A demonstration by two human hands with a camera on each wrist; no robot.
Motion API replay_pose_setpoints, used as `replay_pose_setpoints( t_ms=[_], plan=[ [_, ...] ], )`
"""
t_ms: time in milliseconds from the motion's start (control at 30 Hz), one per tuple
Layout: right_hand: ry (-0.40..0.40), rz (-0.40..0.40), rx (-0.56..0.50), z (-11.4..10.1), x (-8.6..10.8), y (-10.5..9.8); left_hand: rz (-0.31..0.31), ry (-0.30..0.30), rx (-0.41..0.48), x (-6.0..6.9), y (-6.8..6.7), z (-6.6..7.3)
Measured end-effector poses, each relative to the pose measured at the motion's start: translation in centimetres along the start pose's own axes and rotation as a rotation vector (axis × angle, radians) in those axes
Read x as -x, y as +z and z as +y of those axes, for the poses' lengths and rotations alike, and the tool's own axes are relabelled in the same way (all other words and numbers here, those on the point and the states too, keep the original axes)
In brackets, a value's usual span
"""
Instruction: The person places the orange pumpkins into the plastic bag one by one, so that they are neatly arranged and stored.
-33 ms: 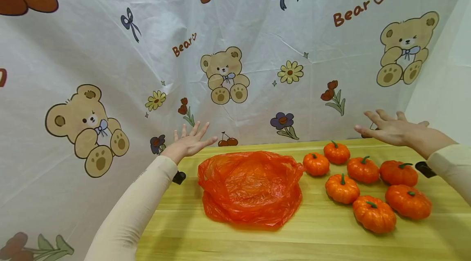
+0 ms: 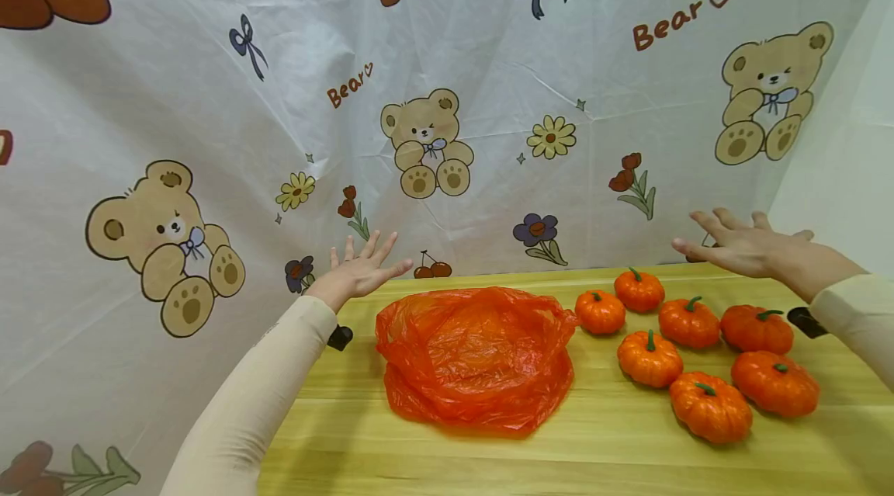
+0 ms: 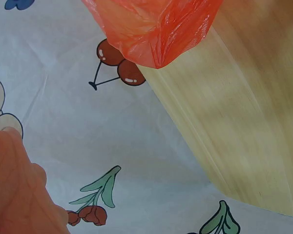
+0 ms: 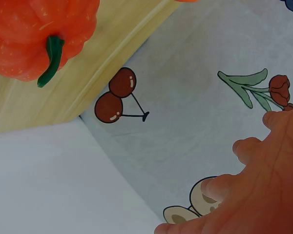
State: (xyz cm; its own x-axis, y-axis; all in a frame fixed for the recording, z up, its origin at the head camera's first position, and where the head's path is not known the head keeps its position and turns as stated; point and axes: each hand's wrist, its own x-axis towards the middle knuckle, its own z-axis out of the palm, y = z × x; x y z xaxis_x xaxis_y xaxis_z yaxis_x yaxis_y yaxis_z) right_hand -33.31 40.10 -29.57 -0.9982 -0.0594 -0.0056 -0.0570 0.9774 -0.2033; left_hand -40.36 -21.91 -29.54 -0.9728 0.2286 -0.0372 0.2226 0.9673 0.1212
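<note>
An orange-red plastic bag (image 2: 482, 356) lies on the table with its mouth spread wide. Several small orange pumpkins with green stems, one of them a glossy pumpkin (image 2: 649, 358), are grouped to the bag's right. My left hand (image 2: 359, 272) is raised beyond the bag's left side, fingers spread and holding nothing. Above the pumpkins at the far right, my right hand (image 2: 747, 246) hovers with straight, parted fingers and touches nothing. The left wrist view catches part of the bag (image 3: 161, 29); a single pumpkin (image 4: 39, 34) fills a corner of the right wrist view.
The wooden table (image 2: 447, 469) runs back to a white sheet (image 2: 475, 30) printed with bears, bows and flowers. Small black objects show by each wrist, one black piece (image 2: 340, 338) on the left. A plain white surface (image 2: 866, 170) borders the right.
</note>
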Motion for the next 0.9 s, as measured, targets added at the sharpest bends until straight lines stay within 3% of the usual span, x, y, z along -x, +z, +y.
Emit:
replay_pose_setpoints(
  t_ms=[300,633,900],
  plan=[
    [-0.014,0.003,-0.01,-0.9,-0.5,-0.8,0.013,0.01,0.028,0.1,0.1,-0.6],
    [-0.025,0.036,-0.002,-1.5,-0.2,-2.2,0.041,0.008,0.073,0.0,-0.7,-1.1],
    [-0.068,0.039,-0.035,-2.4,0.7,-1.5,0.105,0.075,0.142,0.4,-0.3,-2.0]
  ],
)
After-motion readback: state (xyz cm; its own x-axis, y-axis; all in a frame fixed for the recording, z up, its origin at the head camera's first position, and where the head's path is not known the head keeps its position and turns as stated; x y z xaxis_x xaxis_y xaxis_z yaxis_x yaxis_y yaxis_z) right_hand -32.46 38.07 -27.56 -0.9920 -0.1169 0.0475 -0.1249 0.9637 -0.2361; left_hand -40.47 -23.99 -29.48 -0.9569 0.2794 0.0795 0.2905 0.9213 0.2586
